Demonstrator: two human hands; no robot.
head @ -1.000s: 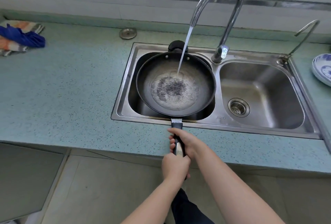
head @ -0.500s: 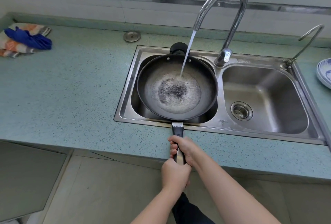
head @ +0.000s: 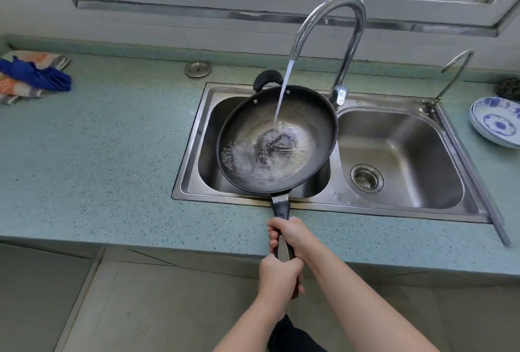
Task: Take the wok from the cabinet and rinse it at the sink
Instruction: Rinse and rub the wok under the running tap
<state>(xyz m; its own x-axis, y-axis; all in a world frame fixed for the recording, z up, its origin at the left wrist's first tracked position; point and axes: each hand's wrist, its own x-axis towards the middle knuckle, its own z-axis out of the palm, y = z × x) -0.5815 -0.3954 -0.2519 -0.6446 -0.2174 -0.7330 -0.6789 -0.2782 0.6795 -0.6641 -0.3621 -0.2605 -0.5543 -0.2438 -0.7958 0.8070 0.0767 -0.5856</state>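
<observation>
Tilted now where a moment ago sat level: wok (head: 277, 137) dipped toward the left, water swept to that side and foaming near the rim instead of pooling in the middle. Same 2-handed hold as before.

Counted: 1 wok, 1 double sink (head: 399, 205) with 2 basins, 2 taps, the tall one (head: 342, 42) running and a thin one (head: 453, 73) well off to the right of the hands. 1 stack of blue-patterned plates (head: 496, 123) far right, 1 bundle of cloths (head: 31, 76) far left, 1 metal sink plug (head: 197, 69) beyond the hands on the counter (head: 98, 160).

Right hand (head: 292, 235) clamped round the long handle (head: 281, 211), nearer the pan; left hand (head: 278, 278) clenched on the handle's end, just behind. Both forearms stretched forward, wok held over the left basin straight ahead.
</observation>
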